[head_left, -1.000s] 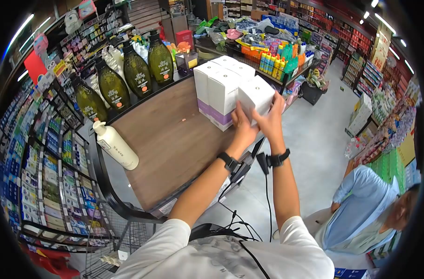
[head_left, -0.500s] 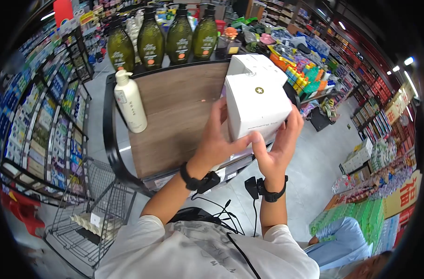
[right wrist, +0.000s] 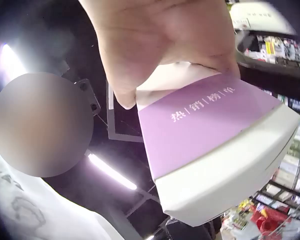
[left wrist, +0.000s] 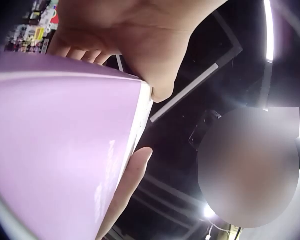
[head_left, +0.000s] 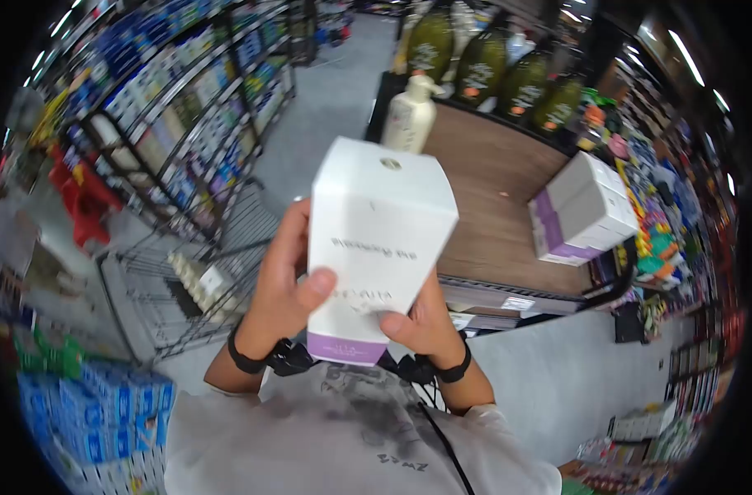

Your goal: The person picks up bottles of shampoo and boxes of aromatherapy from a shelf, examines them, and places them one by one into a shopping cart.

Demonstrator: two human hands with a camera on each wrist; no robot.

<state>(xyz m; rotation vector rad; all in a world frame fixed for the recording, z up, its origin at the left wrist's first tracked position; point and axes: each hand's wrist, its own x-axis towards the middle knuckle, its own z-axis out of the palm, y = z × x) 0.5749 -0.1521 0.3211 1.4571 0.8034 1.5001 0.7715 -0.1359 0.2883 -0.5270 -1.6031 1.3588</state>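
Note:
Both hands hold one white box with a purple band [head_left: 376, 239] in front of the chest, tilted, its top facing away. My left hand [head_left: 279, 285] grips the box's left side, thumb on the printed face; my right hand [head_left: 425, 322] grips the right side, its thumb low on the same face, its fingers hidden behind. In the left wrist view the left hand [left wrist: 125, 35] lies along the purple band [left wrist: 60, 145]. The right wrist view has the right hand [right wrist: 165, 40] around the box, above its purple band [right wrist: 205, 120] with white characters.
More white and purple boxes [head_left: 586, 210] stand at the right end of the wooden display top [head_left: 475, 198]. A cream pump bottle [head_left: 411, 115] is at its left end, with several green bottles [head_left: 482, 70] behind. A wire cart [head_left: 145, 305] holding cream items stands left; shelves [head_left: 170, 107] lie beyond.
The held box has come away from the other boxes, toward the body, and tipped so its printed face shows. The head view has swung left toward the cart.

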